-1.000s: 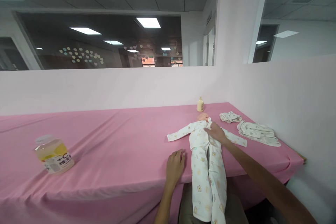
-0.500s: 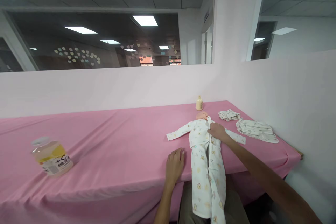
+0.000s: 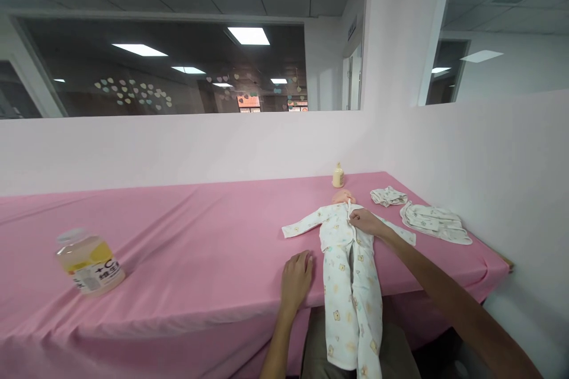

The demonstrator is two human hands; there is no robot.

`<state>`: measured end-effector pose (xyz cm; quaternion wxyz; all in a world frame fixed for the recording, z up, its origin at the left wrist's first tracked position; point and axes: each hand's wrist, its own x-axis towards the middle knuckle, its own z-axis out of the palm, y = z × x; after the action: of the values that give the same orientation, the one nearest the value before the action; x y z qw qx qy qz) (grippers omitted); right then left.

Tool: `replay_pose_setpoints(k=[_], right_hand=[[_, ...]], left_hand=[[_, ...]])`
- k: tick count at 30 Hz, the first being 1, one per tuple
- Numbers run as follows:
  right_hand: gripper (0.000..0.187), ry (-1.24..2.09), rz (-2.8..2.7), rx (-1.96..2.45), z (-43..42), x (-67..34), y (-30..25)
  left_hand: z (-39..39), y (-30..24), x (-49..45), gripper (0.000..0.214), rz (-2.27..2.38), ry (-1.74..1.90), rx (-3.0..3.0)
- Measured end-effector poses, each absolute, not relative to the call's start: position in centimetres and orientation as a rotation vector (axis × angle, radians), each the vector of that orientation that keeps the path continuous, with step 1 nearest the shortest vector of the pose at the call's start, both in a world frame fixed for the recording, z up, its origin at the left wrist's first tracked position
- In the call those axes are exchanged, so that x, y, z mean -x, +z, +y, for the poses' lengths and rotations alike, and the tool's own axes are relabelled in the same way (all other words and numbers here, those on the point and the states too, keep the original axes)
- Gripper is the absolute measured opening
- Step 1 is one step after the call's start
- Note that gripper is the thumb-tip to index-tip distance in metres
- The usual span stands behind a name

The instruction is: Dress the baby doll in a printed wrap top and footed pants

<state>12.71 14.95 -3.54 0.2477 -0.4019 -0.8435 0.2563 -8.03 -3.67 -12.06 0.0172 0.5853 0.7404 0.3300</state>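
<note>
A baby doll (image 3: 342,196) lies on the pink tablecloth (image 3: 200,237), dressed in a white printed sleepsuit (image 3: 349,272) whose legs hang over the front edge. My right hand (image 3: 365,221) rests on the suit's chest by the front opening, fingers pinched on the cloth. My left hand (image 3: 296,277) lies flat and open on the cloth just left of the suit, holding nothing.
A small cream baby bottle (image 3: 338,176) stands behind the doll's head. Two folded white garments (image 3: 433,222) lie at the right end of the table. A plastic drink bottle (image 3: 91,262) lies at the far left. White partition walls close the back and right.
My right hand has shifted slightly along the suit's chest and the flap at the collar now lies closed. My left hand has stayed in place.
</note>
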Motion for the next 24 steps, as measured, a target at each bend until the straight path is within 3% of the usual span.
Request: replay_pose_setpoints(k=[8,13,16,20,24], right_hand=[[0.01,0.778,-2.196,1.099,14.7,-12.2,-3.7],[0.016,0.762,-1.97,1.278,14.1,-11.5,-4.8],[0.016,0.776,-1.845,1.303,13.7,-11.7,-5.1],[0.018,0.804,-1.69,1.308,13.7,-13.9,-4.6],[0.019,0.765,-1.526,1.378,14.9,-18.3,-4.3]], left_hand=[[-3.8,-11.9,8.1,0.044,2.272,1.042,-1.741],[-2.9,-10.4,6.3,0.043,2.021,1.332,-1.586],[-1.6,-7.6,3.5,0.042,1.948,1.419,-1.783],[1.4,-3.8,-0.5,0.037,1.947,1.01,-2.266],[4.9,-2.3,-2.1,0.035,2.212,0.546,-2.337]])
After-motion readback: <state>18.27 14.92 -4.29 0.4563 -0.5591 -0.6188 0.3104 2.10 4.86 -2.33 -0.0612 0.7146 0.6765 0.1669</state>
